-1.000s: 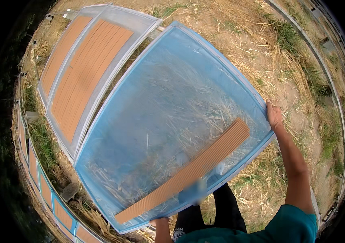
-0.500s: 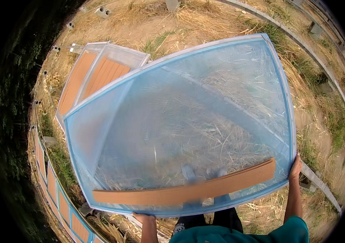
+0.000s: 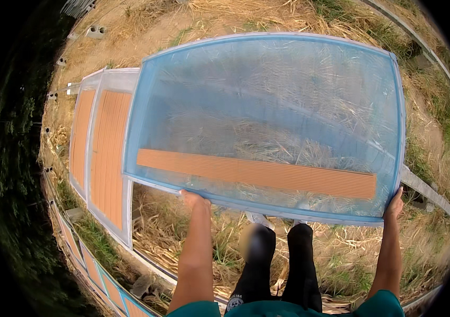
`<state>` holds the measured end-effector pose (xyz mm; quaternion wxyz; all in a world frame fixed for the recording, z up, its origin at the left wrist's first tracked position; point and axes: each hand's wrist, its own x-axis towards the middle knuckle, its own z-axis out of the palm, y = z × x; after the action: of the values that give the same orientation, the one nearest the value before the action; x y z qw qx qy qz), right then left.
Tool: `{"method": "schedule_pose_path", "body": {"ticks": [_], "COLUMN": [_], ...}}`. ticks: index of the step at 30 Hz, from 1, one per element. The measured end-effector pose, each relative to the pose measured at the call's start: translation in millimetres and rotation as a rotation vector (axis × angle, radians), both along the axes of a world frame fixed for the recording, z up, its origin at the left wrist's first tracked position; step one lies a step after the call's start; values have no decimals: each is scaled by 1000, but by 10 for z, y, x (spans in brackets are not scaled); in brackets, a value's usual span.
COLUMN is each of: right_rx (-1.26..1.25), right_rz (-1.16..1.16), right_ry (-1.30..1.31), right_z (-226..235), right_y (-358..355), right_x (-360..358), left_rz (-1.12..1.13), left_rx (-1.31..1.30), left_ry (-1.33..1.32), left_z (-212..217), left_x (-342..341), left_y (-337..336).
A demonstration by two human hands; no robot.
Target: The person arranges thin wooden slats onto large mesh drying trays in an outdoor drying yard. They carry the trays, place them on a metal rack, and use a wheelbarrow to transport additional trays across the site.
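Spanning hand [image 3: 194, 199] to hand [image 3: 395, 205]: blue panel [image 3: 267, 121]

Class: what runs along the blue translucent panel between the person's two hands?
Head view: between left hand and right hand runs the blue panel's near edge, an orange ribbed strip just inside.

fingers of left hand [image 3: 193, 199] and right hand [image 3: 395, 204] hiding behind blue panel [image 3: 267, 121] edge, feet partly covered, one knee blurring out

1. The panel [image 3: 267, 121] held at its near edge by the left hand [image 3: 193, 199] and right hand [image 3: 395, 203] is translucent pale blue with a finely ribbed orange strip.
2. Left of the left hand, 2 panels [image 3: 106, 153] show orange ribbed centres in pale grey-blue frames.
3. Below the hands, straw [image 3: 341, 253] is yellow-tan with green tufts.
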<state>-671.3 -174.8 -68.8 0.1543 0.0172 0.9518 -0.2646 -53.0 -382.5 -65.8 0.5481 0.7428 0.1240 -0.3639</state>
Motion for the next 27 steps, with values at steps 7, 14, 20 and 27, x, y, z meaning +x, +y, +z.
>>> {"method": "schedule_pose_path", "body": {"ticks": [7,14,20,27], "right_rx": [-88,86,14,544], "right_rz": [115,323,339,842], "right_ry": [-348,-410,-233,-14], "right_z": [-1058,-1258,-973,48], "right_y": [40,135,447,999], "right_x": [13,-105,118,819], "left_rz": [-249,-342,-307,-861], "left_rx": [82,69,215,503], "left_ry": [273,384,368,-163], "left_z": [-960,-1003,-716,-240], "left_x": [460,418,254,691], "left_y": [-126,-93,121,1684]}}
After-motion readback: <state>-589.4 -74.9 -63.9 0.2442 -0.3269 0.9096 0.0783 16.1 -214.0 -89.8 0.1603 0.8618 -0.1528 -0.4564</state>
